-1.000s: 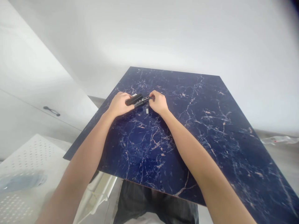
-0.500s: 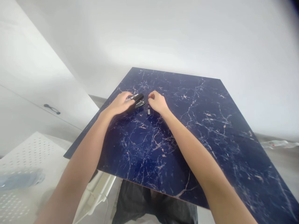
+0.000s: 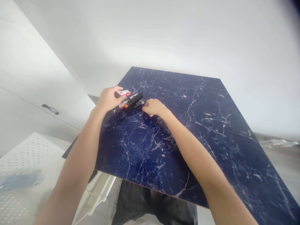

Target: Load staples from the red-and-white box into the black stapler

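Observation:
A black stapler (image 3: 136, 99) with an orange patch at its near end lies on the dark blue marbled table, its jaw open toward the right. Left of it, the thumb and fingers of my left hand (image 3: 108, 99) close round a small red-and-white box (image 3: 124, 92). A second red-and-white piece (image 3: 122, 104) shows below my thumb, partly behind the stapler; whether it belongs to the same box I cannot tell. My right hand (image 3: 153, 107) is closed with fingertips down at the tabletop, just right of the stapler's jaw. Whatever lies under those fingers is hidden.
The blue marbled table (image 3: 199, 125) has its far edge near a white wall. At the left stand a white cabinet with a dark handle (image 3: 50, 109) and a perforated white surface (image 3: 30, 150) bearing a clear plastic bottle (image 3: 21, 179). Crumpled clear plastic (image 3: 278, 143) lies beyond the right edge.
My left hand has moved left off the stapler to the red-and-white box. My right hand has come down and slightly left, covering the small grey block that lay there.

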{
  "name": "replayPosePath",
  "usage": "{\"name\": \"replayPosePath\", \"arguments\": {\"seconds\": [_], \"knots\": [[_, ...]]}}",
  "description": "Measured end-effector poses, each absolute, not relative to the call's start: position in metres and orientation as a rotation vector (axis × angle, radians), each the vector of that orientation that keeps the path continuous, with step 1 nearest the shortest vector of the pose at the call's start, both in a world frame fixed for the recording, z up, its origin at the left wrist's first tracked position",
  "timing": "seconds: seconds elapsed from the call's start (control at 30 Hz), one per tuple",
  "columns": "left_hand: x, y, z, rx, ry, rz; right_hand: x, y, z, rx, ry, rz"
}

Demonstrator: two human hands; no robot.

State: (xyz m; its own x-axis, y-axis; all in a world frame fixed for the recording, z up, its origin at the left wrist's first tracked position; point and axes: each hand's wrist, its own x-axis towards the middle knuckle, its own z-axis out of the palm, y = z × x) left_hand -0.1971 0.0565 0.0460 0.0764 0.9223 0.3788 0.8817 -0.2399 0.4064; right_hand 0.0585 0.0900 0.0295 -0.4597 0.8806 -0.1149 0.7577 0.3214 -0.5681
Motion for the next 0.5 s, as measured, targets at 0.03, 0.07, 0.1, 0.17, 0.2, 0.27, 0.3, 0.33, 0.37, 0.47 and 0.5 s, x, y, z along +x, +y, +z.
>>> {"name": "replayPosePath", "arguments": {"seconds": [0.03, 0.07, 0.1, 0.17, 0.2, 0.27, 0.3, 0.33, 0.37, 0.47, 0.5], "knots": [[-0.191, 0.054, 0.049, 2.286, 1.868, 0.939, 0.059, 0.092, 0.028, -1.484, -2.332, 0.879], [-0.183, 0.051, 0.053, 2.34, 1.824, 0.956, 0.061, 0.094, 0.027, -1.475, -2.292, 0.918], [-0.175, 0.048, 0.056, 2.412, 1.765, 0.938, 0.062, 0.095, 0.027, -1.472, -2.255, 0.952], [-0.158, 0.043, 0.059, 2.562, 1.642, 0.83, 0.066, 0.098, 0.026, -1.487, -2.213, 0.972], [-0.15, 0.041, 0.059, 2.623, 1.586, 0.746, 0.068, 0.098, 0.027, -1.505, -2.216, 0.958], [-0.139, 0.038, 0.058, 2.699, 1.491, 0.568, 0.072, 0.1, 0.029, -1.536, -2.25, 0.935], [-0.136, 0.038, 0.057, 2.722, 1.455, 0.503, 0.075, 0.1, 0.031, -1.549, -2.273, 0.938], [-0.135, 0.038, 0.056, 2.742, 1.425, 0.469, 0.077, 0.101, 0.033, -1.564, -2.296, 0.948], [-0.135, 0.038, 0.055, 2.757, 1.4, 0.465, 0.079, 0.102, 0.035, -1.575, -2.313, 0.96], [-0.139, 0.04, 0.055, 2.752, 1.419, 0.589, 0.084, 0.103, 0.041, -1.559, -2.38, 0.965], [-0.141, 0.041, 0.055, 2.73, 1.475, 0.659, 0.086, 0.103, 0.042, -1.541, -2.41, 0.961]]}}
